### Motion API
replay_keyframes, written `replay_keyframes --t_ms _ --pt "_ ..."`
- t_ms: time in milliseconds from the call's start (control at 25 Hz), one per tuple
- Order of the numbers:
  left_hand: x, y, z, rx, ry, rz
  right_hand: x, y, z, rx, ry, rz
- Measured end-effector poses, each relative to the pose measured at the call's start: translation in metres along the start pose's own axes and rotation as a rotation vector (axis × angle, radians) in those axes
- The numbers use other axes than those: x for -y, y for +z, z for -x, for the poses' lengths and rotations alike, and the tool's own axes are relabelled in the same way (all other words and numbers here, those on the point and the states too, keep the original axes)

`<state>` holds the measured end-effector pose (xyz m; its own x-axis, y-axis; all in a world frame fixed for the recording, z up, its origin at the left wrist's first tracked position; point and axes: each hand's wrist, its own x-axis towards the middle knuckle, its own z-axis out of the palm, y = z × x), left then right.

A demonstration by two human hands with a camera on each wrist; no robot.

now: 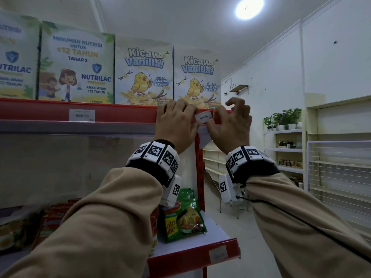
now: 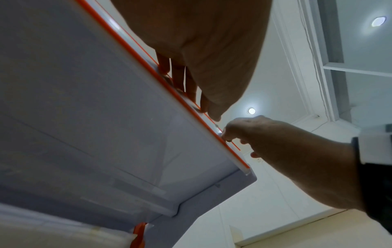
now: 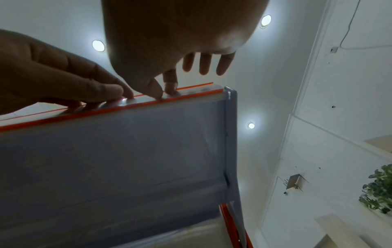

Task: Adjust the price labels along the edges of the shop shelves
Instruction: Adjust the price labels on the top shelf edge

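From the head view: small white price label (image 1: pixel 203 117) on the red front edge of the top shelf (image 1: pixel 120 113), near its right corner — long axis along the edge, print upside down. Pinched at its right end by right hand (image 1: pixel 230 125); left hand (image 1: pixel 176 122) pressing its left end.

From the wrist views: fingertips (image 3: pixel 169 87) of both on the edge strip, label hidden.

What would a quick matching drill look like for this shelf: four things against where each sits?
Things:
1. price label at the hands
2. second price label
3. Nutrilac box
4. noodle packet

Places:
A. on the lower shelf, by the red upright
B. on the top shelf, left of the two Kicaw Vanilla boxes
C. on the red shelf edge, below the Nutrilac box
D. between the left hand and right hand

Pairs: 1-D, 2-C, 3-B, 4-A
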<state>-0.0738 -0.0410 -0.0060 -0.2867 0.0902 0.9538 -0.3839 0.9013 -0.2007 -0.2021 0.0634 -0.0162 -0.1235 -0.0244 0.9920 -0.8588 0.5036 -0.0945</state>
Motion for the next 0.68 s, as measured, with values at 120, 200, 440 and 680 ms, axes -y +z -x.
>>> replay_keyframes --t_ms 120,200,440,680 --pt "-0.001 -0.002 0.001 0.013 -0.005 -0.031 0.002 0.005 0.0 0.007 0.007 -0.051" --pt "-0.001 -0.003 -0.001 0.02 -0.008 -0.046 -0.002 0.01 0.006 -0.038 0.024 -0.076" --pt "-0.017 -0.004 -0.009 0.018 -0.124 -0.079 -0.015 0.011 0.007 -0.052 -0.005 -0.053" --pt "-0.032 0.002 -0.006 0.019 -0.207 -0.149 -0.013 0.004 -0.005 0.027 0.02 -0.099"
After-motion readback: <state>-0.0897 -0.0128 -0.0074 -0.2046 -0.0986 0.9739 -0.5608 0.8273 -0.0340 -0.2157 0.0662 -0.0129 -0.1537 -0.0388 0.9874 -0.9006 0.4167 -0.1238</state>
